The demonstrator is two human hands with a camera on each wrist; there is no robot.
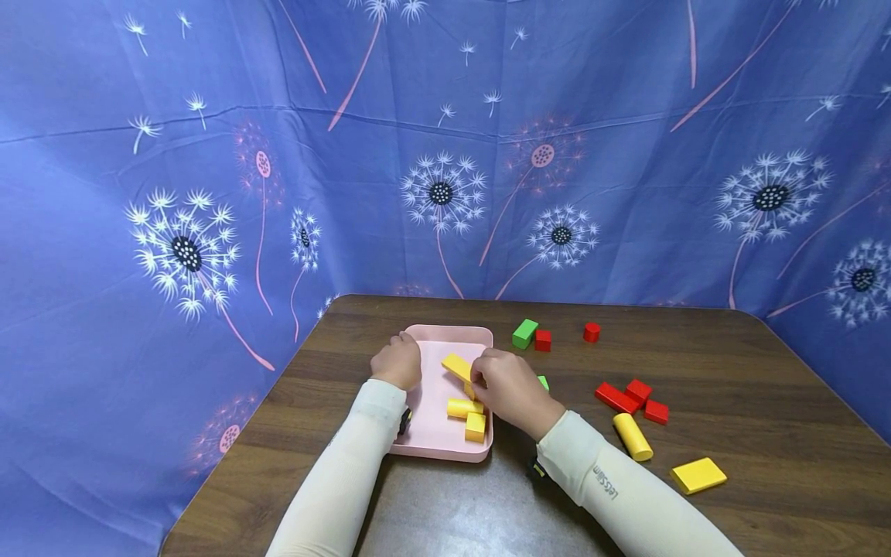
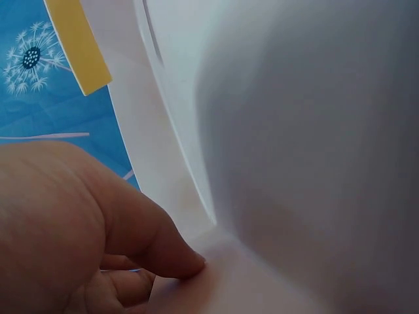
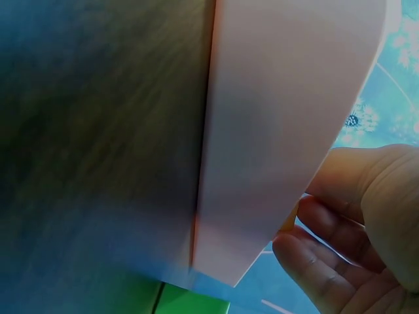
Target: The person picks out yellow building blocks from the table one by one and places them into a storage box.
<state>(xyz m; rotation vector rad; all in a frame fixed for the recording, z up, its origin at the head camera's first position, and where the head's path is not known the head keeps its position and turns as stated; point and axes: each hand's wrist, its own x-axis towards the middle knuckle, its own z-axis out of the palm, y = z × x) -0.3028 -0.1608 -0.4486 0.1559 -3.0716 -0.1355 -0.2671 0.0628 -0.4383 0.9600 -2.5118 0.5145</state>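
A shallow pink tray (image 1: 435, 451) rests on the table, and my left hand (image 1: 397, 362) grips its left wall near the far corner. In the left wrist view the thumb presses the inner side of the wall. Over the tray's right side, my right hand (image 1: 513, 391) pinches a flat yellow block (image 1: 455, 366) that is tilted; the fingers cover its near end. Beneath and nearer lie a yellow cylinder (image 1: 462, 408) and a yellow cube-like block (image 1: 476, 427) inside the tray. Another yellow piece (image 1: 469, 391) shows partly below the held block.
Right of the tray, a green block (image 1: 525, 333), a red cube (image 1: 543, 340) and a red cylinder (image 1: 592, 333) stand farther back. Several red blocks (image 1: 616, 398), a yellow cylinder (image 1: 633, 437) and a flat yellow block (image 1: 699, 475) lie nearer. My right hand partly hides another green block (image 1: 544, 383).
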